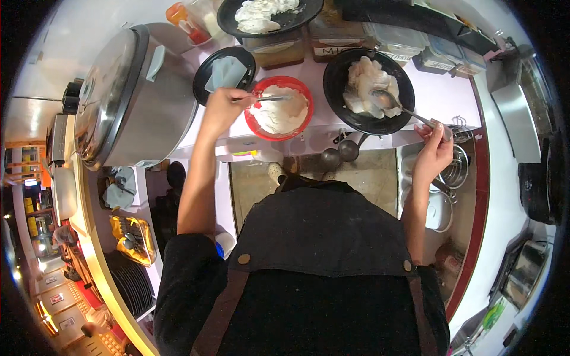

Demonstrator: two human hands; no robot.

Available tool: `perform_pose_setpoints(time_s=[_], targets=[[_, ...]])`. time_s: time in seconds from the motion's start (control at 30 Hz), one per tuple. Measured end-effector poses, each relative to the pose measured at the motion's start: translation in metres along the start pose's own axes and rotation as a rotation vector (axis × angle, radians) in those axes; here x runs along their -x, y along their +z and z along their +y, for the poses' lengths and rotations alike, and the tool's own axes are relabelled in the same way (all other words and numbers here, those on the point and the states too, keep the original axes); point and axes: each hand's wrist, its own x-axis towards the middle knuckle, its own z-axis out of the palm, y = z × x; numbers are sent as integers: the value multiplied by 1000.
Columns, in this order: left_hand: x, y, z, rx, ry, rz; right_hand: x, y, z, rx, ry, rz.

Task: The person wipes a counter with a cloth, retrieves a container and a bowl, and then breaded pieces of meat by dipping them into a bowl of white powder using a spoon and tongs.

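Observation:
My left hand (225,109) grips a slim metal utensil (274,98), likely a fork or spoon, over a red bowl (310,95). White flour-like powder (276,118) fills much of that bowl. In my right hand (434,151) is a metal spoon (412,113), its bowl resting on or just over pale raw meat or fish pieces (372,80). Those pieces lie on a round black plate (334,100) to the right of the red bowl. Beside my left hand, a smaller black plate (200,86) carries folded pale-blue sheets (226,73).
A large lidded metal cooker (151,107) stands close on the left. Behind the bowl, another black plate (303,22) with white-coated pieces (262,15) sits on stacked containers (276,51). Ladles (348,150) hang at the counter's front edge. A wire whisk (461,129) is beyond my right hand.

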Motion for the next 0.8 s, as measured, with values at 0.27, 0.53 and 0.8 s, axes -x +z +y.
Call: perform_pose_setpoints(time_s=[0.27,0.53,0.8], targets=[[16,21,-6,-248,-20,220,1,-1,2,-11,4,15],[39,-8,38,-283,147,326,0,6,-4,1,40,53],[72,16,23,-488,452,193,-2,5,-5,-19,38,28]])
